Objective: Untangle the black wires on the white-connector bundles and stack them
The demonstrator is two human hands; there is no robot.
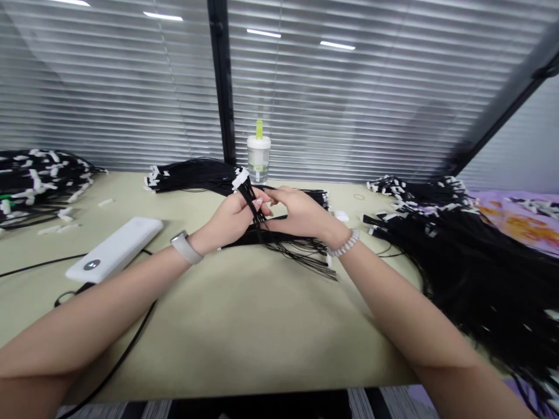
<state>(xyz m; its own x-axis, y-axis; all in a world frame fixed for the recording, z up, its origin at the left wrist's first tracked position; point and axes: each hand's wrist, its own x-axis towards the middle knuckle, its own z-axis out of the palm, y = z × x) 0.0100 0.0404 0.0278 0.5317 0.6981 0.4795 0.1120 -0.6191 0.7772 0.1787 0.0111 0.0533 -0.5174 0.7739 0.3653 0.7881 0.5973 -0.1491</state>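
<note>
Above the middle of the table, my left hand grips a bundle of thin black cables just below its white connectors. The connectors point up and away from me, while the loose cable ends trail down to the right. My right hand meets the left one at the bundle, its thumb and fingers closed around the cables; the exact fingertip contact is partly hidden. Beneath and behind my hands lie more black cables with white ends. A grey band is on my left wrist, a beaded bracelet on my right.
A white power bank with a black cord lies on the left of the table. Cable piles sit at far left and right. A lidded cup stands at the back, before window blinds.
</note>
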